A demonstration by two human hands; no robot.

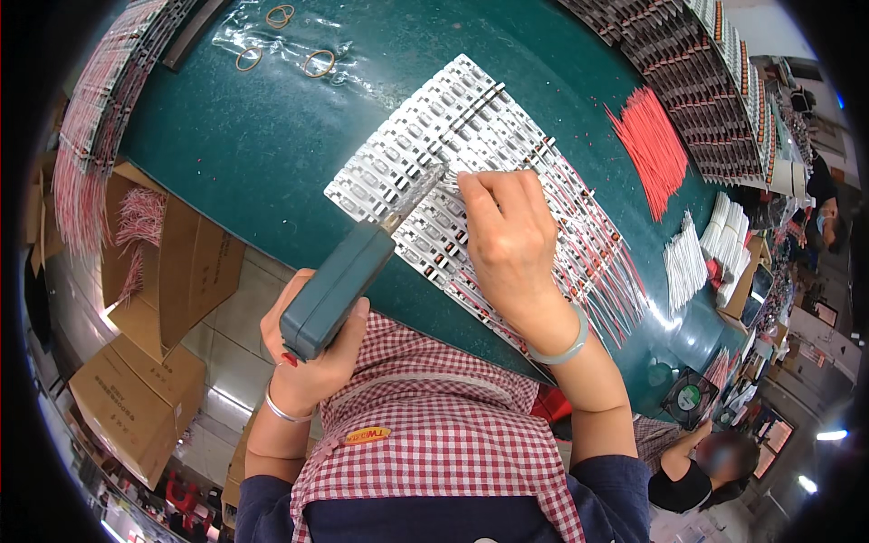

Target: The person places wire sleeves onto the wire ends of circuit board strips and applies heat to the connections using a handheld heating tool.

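Observation:
My left hand [312,339] is closed around the dark green body of a soldering gun [339,285]. The gun's metal tip, wrapped in something silvery, points up and right onto a panel of white circuit boards [389,167] lying slantwise on the table. Just right of the tip, my right hand [511,231] pinches over the panel, knuckles up. What its fingertips hold is too small to make out. Red and white wires [602,285] are attached along the panel's right side and trail toward the lower right, partly hidden beneath my right hand and forearm.
On the green table [272,154] lie a red wire bundle [652,149], white wire bundles [685,267] and rubber bands [319,63]. Stacked panels [697,81] rise at far right, others [118,81] at left. Cardboard boxes [136,398] stand lower left. A fan [690,398] and another person [701,466] are lower right.

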